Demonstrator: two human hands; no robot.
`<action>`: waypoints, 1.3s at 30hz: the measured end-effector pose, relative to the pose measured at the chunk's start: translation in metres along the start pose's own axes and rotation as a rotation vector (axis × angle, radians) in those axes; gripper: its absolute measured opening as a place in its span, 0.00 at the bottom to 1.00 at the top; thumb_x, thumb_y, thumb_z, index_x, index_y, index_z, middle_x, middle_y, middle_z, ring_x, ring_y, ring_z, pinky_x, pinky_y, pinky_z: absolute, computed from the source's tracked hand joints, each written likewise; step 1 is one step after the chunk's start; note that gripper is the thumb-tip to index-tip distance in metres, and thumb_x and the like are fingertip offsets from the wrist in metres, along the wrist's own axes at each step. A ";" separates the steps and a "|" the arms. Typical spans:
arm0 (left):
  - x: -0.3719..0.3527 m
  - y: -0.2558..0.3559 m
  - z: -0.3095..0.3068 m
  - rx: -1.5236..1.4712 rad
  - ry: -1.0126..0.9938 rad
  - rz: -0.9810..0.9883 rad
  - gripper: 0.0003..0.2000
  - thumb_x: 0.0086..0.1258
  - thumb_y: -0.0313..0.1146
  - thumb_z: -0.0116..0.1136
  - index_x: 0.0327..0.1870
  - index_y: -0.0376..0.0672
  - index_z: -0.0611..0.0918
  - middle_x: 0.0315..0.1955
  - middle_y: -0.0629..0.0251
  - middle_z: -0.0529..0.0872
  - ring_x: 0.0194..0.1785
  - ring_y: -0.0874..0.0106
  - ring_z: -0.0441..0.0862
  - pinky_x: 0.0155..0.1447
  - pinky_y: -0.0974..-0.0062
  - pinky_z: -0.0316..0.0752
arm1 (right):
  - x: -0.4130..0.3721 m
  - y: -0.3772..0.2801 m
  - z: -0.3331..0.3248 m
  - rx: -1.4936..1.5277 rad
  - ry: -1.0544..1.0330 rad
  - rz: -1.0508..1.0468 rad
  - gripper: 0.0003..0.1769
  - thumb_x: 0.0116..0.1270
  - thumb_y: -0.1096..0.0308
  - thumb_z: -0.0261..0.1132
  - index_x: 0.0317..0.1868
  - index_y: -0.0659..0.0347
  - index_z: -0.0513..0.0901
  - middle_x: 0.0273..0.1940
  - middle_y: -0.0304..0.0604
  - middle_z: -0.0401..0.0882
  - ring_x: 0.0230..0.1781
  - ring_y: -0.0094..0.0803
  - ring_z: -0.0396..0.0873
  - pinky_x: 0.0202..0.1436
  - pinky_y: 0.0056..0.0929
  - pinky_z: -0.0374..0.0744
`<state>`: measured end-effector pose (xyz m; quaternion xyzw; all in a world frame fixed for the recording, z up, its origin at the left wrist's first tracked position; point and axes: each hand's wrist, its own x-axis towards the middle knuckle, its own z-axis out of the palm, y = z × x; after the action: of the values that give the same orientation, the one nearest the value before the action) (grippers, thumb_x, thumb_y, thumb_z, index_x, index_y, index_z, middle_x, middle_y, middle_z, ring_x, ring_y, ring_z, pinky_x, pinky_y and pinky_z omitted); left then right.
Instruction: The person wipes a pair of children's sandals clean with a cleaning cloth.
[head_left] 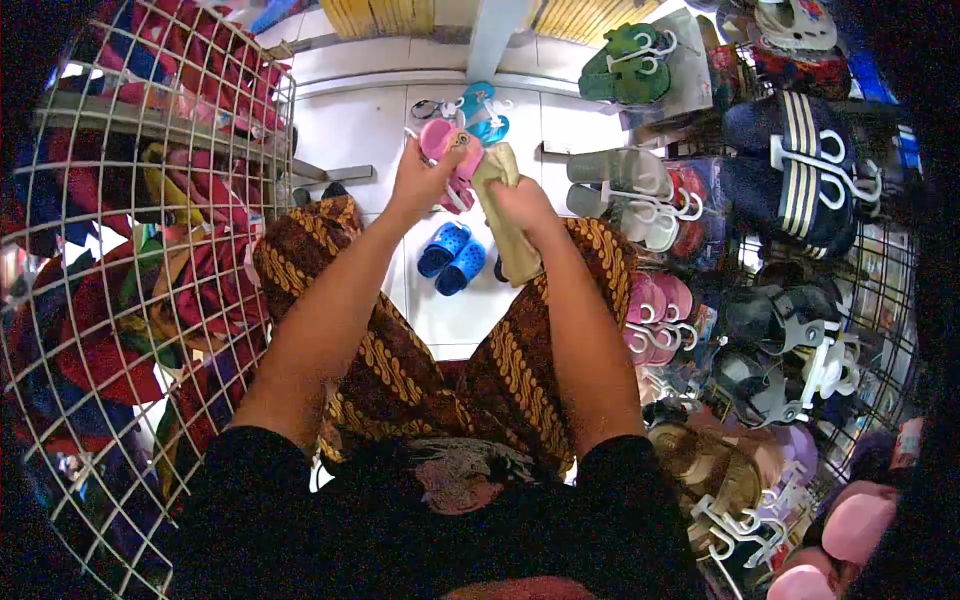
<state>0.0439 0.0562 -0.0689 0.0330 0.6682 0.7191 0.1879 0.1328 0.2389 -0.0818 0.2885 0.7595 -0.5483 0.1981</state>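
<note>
My left hand (pixel 418 182) is closed around a pair of pink sandals (pixel 437 140), its thumb across the upper one. In my right hand (pixel 526 212) is a folded beige cloth (pixel 511 240), its upper end right beside the sandals. Below both hands, a pair of blue clogs (pixel 452 259) rests on the white tiled floor (pixel 440 325). Just beyond the pink pair lie teal flip-flops (pixel 487 118) with a white hanger.
A wire grid rack (pixel 110 255) with colourful goods behind it rises on my left. On the right hang many sandals on white hangers, among them a green pair (pixel 628 75), a dark blue striped pair (pixel 800 165) and a pink pair (pixel 660 305).
</note>
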 end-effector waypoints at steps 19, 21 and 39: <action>0.006 0.035 0.004 -0.169 0.171 0.092 0.13 0.69 0.35 0.62 0.49 0.39 0.78 0.37 0.65 0.84 0.38 0.75 0.83 0.40 0.76 0.80 | -0.041 -0.050 -0.025 -0.064 0.445 0.046 0.27 0.60 0.51 0.65 0.45 0.71 0.83 0.36 0.56 0.85 0.37 0.45 0.85 0.43 0.41 0.81; 0.018 0.029 -0.022 -0.291 0.043 -0.125 0.16 0.71 0.42 0.58 0.52 0.41 0.79 0.43 0.64 0.85 0.44 0.72 0.83 0.46 0.74 0.80 | -0.018 -0.026 -0.022 0.178 0.362 -0.011 0.24 0.63 0.55 0.66 0.44 0.72 0.82 0.33 0.51 0.85 0.28 0.36 0.85 0.34 0.36 0.82; 0.001 0.037 -0.003 -0.238 -0.044 -0.172 0.20 0.69 0.36 0.62 0.58 0.40 0.72 0.45 0.64 0.82 0.44 0.72 0.82 0.46 0.73 0.81 | -0.046 -0.047 -0.024 0.558 -0.099 0.109 0.23 0.66 0.55 0.66 0.48 0.69 0.80 0.32 0.48 0.84 0.26 0.36 0.84 0.29 0.34 0.82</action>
<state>0.0332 0.0521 -0.0335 -0.0313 0.5743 0.7737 0.2658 0.1374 0.2410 -0.0120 0.3451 0.5519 -0.7382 0.1772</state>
